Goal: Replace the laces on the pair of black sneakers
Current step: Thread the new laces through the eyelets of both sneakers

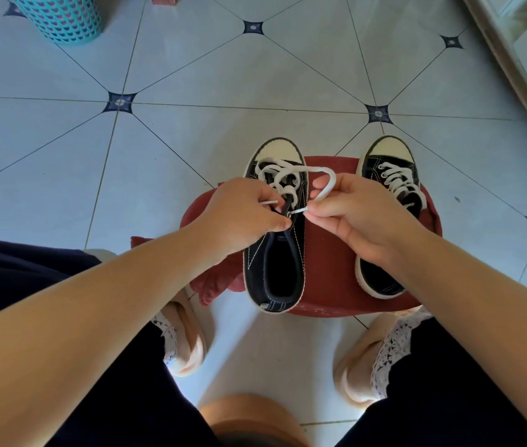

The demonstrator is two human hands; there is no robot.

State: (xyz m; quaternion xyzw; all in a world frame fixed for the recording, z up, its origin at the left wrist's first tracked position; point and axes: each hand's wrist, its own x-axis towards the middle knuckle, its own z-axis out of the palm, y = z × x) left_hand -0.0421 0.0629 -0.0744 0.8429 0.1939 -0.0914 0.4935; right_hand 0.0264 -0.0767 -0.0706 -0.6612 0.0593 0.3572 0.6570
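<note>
Two black canvas sneakers are sitting on one round red stool [326, 253], both with cream toe caps, cream rubber soles and white stitching, toes pointing away from the person. The first sneaker [273, 262] is lying along the stool's middle with its heel overhanging the near rim; the second sneaker [388, 175] is resting at the stool's right edge, its toe reaching past the far rim and its heel partly hidden by the right forearm. One white lace [320, 171] is running loosely through the front eyelets of the first sneaker and arcing out over the stool towards the right hand; a second lace [396, 183], also white, is crossing the other sneaker in several neat rows. Two hands are working above the stool's middle. The left hand [239, 214] is closing its grip on one end of the white lace, the tip sticking out between thumb and finger. The right hand [355, 214] is pinching the other end in a tight grip, its tip touching or almost touching an eyelet on the first sneaker. Faint marks are showing on the stool's near rim, too dim to read. Two peach slippers [188, 337] are resting on the tiled floor [191, 140] nearer than the stool, and one teal basket [62, 17] is standing far beyond it to the left.
</note>
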